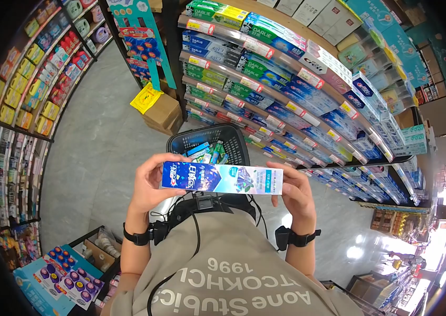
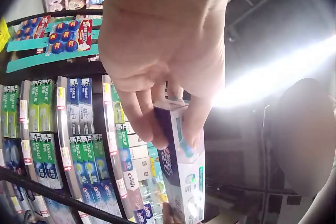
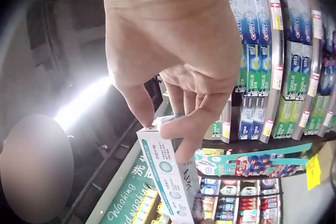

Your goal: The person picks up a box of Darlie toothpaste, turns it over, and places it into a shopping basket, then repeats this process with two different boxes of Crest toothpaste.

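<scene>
A long blue-and-white toothpaste box [image 1: 223,178] lies level across the front of the body, printed face up in the head view. My left hand [image 1: 150,183] grips its dark blue end, thumb on one side and fingers on the other. At the white end, my right hand [image 1: 297,196] pinches the box near its corner. In the left wrist view the left fingers [image 2: 143,121] press along the carton's side. From the right wrist, the thumb and a finger [image 3: 186,134] meet around the end of the carton.
Just beyond the box stands a dark shopping basket [image 1: 175,142] with several small packages inside. Shelves of toothpaste boxes [image 1: 265,68] rise ahead and to the right. A cardboard carton [image 1: 164,111] sits on the floor. Bottle shelves [image 1: 22,84] line the left across a grey floor [image 1: 94,137].
</scene>
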A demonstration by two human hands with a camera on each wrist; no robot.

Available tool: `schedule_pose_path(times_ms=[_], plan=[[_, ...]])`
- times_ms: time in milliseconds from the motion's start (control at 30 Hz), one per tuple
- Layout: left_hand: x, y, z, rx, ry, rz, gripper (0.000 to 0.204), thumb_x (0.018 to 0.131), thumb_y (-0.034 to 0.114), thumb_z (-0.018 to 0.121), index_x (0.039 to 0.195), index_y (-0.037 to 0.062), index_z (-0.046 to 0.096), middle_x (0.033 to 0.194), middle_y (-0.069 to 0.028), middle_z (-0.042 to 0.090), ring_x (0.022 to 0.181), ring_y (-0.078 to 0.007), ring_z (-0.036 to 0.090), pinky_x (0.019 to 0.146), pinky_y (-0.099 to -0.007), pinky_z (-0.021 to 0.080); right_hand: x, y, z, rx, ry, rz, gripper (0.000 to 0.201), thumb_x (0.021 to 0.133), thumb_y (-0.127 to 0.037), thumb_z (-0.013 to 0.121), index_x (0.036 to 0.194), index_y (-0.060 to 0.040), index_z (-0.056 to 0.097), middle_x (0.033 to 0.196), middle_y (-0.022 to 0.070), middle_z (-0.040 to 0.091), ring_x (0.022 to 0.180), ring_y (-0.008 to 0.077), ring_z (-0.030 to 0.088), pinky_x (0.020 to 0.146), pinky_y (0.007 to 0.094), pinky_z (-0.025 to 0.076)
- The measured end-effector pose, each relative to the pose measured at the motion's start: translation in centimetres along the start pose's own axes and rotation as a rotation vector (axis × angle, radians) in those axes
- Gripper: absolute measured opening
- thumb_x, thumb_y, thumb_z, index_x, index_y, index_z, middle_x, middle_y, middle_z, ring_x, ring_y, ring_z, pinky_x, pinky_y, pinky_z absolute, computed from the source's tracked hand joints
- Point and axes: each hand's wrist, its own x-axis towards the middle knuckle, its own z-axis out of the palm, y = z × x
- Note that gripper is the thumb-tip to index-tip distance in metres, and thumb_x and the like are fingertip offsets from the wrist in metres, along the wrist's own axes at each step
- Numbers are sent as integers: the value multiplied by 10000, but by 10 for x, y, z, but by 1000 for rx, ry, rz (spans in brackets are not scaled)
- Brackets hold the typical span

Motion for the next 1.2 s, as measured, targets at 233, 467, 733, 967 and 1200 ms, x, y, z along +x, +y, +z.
schedule_pose_path(times_ms=[233,467,733,967,1200], plan=[[0,5,-1,8,-13,6,687,673,-72,905,1287,-25,601,1293,-189,671,1251,-269,634,1084,-396,509,4,-4,-1,-5,-32,24,535,912,-147,670,1365,122,578,1227,226,706,777,179,678,663,296,563],[0,3,-2,31,-18,7,683,675,-55,913,1285,-15,610,1295,-176,671,1262,-269,623,1087,-396,502,7,-6,1,-76,-19,13,537,913,-191,697,1353,99,598,1321,258,668,995,219,719,721,309,587],[3,1,-2,60,-32,19,673,676,-34,923,1276,-3,619,1296,-169,668,1262,-261,618,1084,-390,499,8,-5,4,-142,58,28,605,859,-288,734,1313,97,623,1330,325,635,995,259,740,681,314,615],[5,0,-1,100,-8,17,693,641,7,945,1249,16,612,1255,-214,677,1209,-288,648,1036,-406,525,9,-8,2,-120,8,22,527,911,-223,703,1324,94,621,1317,244,674,999,216,715,759,326,591],[5,0,-1,75,-2,8,689,645,-5,938,1250,16,609,1257,-218,674,1208,-287,647,1036,-405,524,9,-9,2,-118,6,24,509,908,-196,696,1320,92,623,1297,240,685,1014,217,711,777,325,582]])
